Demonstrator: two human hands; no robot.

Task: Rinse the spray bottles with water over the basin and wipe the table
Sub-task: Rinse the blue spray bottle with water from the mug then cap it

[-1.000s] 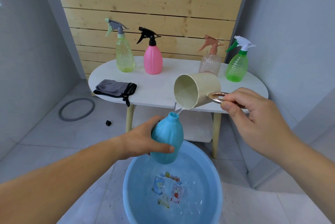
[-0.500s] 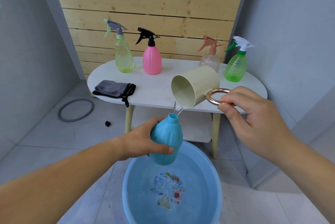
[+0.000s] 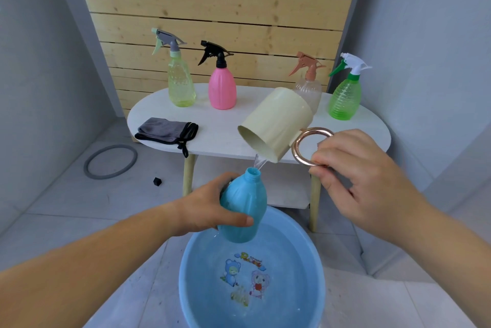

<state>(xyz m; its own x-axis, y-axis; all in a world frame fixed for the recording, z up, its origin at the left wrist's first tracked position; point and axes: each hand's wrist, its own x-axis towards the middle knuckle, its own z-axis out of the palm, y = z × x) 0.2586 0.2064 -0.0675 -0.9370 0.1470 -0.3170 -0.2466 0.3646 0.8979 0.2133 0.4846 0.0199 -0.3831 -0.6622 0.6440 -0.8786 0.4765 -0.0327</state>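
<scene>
Left hand (image 3: pixel 210 208) gripping an uncapped blue bottle (image 3: pixel 243 210) above the blue basin (image 3: pixel 317 287), right hand (image 3: pixel 356 176) pinching the copper ring handle of a tipped cream cup (image 3: pixel 279 123), thin stream apparently entering the neck, four spray bottles (image 3: pixel 222 88) and grey cloth (image 3: pixel 166 129) on the white table (image 3: pixel 218 139)

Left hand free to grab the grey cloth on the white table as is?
Probably not yet: the left hand grips the capless blue plastic bottle. The path looks free, nothing stands before the folded grey cloth.

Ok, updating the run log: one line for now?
rinse | left hand holds capless blue bottle over basin | right hand tips cream cup, water entering bottle
</scene>
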